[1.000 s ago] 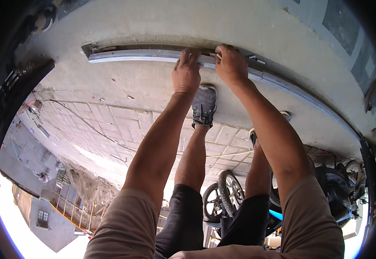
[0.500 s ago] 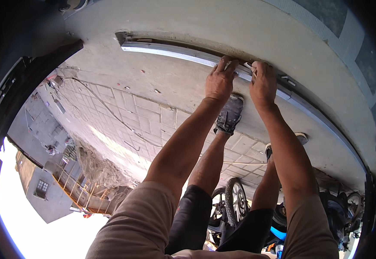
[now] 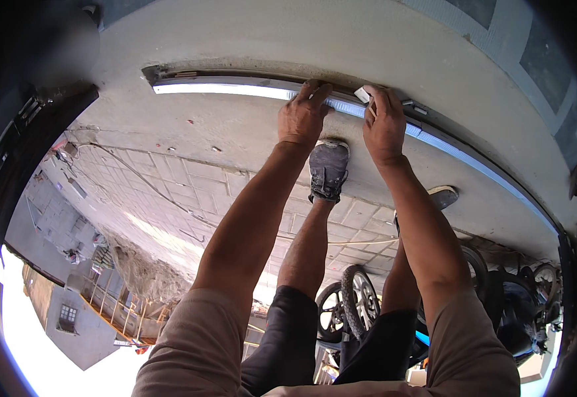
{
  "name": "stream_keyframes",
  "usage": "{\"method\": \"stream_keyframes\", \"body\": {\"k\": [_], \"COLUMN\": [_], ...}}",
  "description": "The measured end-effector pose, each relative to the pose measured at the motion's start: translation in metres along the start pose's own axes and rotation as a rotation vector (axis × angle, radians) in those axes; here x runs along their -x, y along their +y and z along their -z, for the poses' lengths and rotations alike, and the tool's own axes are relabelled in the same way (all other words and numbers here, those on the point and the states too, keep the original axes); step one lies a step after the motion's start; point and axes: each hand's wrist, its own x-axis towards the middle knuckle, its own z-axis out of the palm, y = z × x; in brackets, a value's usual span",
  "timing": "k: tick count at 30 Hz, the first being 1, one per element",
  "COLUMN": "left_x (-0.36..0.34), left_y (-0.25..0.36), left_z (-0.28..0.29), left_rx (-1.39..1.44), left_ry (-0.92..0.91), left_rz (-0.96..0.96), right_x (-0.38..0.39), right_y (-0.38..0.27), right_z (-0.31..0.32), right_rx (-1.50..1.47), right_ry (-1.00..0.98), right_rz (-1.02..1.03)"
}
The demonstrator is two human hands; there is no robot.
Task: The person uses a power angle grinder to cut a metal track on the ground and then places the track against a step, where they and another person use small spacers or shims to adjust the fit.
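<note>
A long silver metal rail (image 3: 222, 88) lies along a narrow groove in the concrete floor. My left hand (image 3: 301, 116) has its fingers bent over the rail, gripping it near the middle. Just to the right, my right hand (image 3: 384, 126) pinches a small pale flat piece (image 3: 362, 94) at the groove, partly hidden by the fingers. Small metal pieces (image 3: 415, 107) rest in the groove beyond that hand. My shoe (image 3: 328, 165) is on the concrete below the rail, between my forearms.
Paving blocks (image 3: 242, 198) with a long cable border the concrete. Two-wheeled vehicles with black tires (image 3: 358, 298) stand at lower right. A dark frame (image 3: 20, 165) runs down the left rim. A yellow railing (image 3: 123, 317) and a building (image 3: 80, 331) are at lower left.
The view has shifted back and forth. My right hand sits a little farther from my left, and more of the pale piece now shows at the groove.
</note>
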Motion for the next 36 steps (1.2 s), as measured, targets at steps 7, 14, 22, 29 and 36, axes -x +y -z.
{"method": "stream_keyframes", "body": {"k": [7, 14, 22, 29, 36], "left_x": [-0.003, -0.004, -0.009, -0.004, 0.000], "left_y": [0.002, 0.011, 0.007, 0.002, -0.003], "left_z": [0.004, 0.008, 0.009, -0.005, -0.002], "left_rx": [-0.035, 0.007, -0.084, -0.272, -0.211], "left_ry": [-0.020, -0.069, -0.068, 0.033, 0.024], "left_rz": [-0.025, 0.104, 0.037, -0.193, -0.255], "right_x": [0.015, 0.063, 0.108, 0.123, 0.133], "right_y": [0.009, 0.016, 0.035, 0.076, 0.072], "right_z": [0.012, 0.020, 0.009, 0.001, -0.006], "right_rx": [-0.251, -0.417, -0.597, -0.448, -0.533], "right_ry": [0.222, 0.098, -0.005, 0.150, 0.271], "right_rz": [-0.168, -0.362, -0.660, -0.657, -0.868]}}
